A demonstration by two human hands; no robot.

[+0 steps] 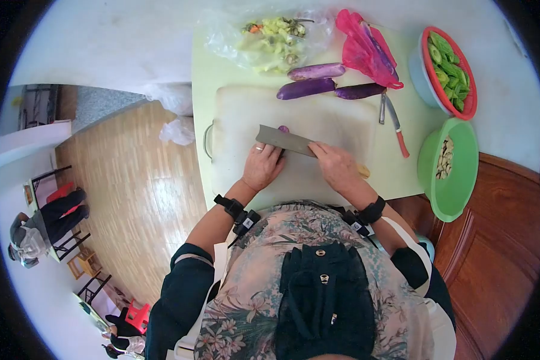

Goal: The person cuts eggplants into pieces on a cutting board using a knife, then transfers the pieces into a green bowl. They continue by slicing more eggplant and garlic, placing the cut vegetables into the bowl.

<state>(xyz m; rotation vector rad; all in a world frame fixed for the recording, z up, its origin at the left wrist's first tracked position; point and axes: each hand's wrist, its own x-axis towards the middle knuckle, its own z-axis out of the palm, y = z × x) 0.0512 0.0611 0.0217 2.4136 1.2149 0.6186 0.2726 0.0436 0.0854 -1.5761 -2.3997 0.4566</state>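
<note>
My right hand (337, 169) is closed round the handle of a cleaver (287, 141), and the wooden end of the handle sticks out past it. The blade crosses over a purple eggplant piece (284, 129), whose tip shows beyond the blade. My left hand (261, 167), with a ring on one finger, grips that piece from the near side, fingertips against the blade. Most of the piece is hidden by blade and fingers. Beneath everything lies a white cutting board (240, 126). Whole eggplants (306, 89) lie at the board's far edge.
A pink bag (363, 51) and a clear bag of vegetable scraps (276, 42) lie at the back. To the right are an orange-handled knife (396, 126), a red basket of green vegetables (474, 90) and a green basin (453, 195) holding cut pieces. Other people (36, 231) are far left.
</note>
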